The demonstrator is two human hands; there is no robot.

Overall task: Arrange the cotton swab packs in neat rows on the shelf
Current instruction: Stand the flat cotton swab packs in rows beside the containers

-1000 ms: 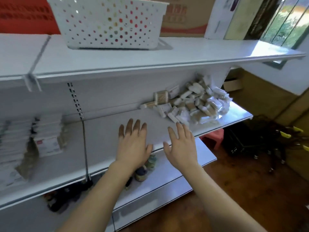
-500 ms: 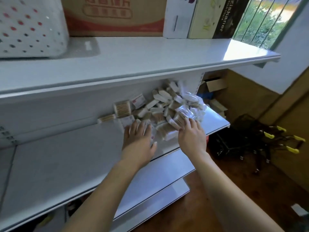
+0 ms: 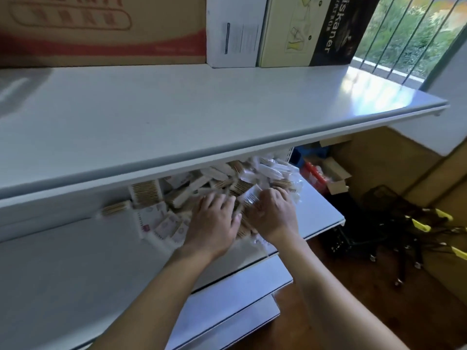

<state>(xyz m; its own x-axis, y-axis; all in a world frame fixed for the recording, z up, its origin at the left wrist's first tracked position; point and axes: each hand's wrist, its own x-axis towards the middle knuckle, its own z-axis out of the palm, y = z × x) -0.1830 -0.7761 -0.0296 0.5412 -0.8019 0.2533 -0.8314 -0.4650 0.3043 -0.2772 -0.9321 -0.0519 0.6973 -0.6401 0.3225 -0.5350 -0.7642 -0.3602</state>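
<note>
Under the upper shelf (image 3: 202,117), whose front edge hides the pile's back, cotton swab packs (image 3: 227,183) lie heaped at one o'clock on the middle shelf (image 3: 63,274). Both my hands rest palms-down on them: left hand (image 3: 212,223) with fingers spread, right hand (image 3: 274,215) curled over a clear pack; actual grip I cannot tell.

Both hands moved from the bare shelf (image 3: 75,261) rightward into the pile of cotton swab packs (image 3: 227,180). Left hand (image 3: 214,223) and right hand (image 3: 273,218) now lay on it; packs at the left edge had apparently shifted, blur permitting.
</note>
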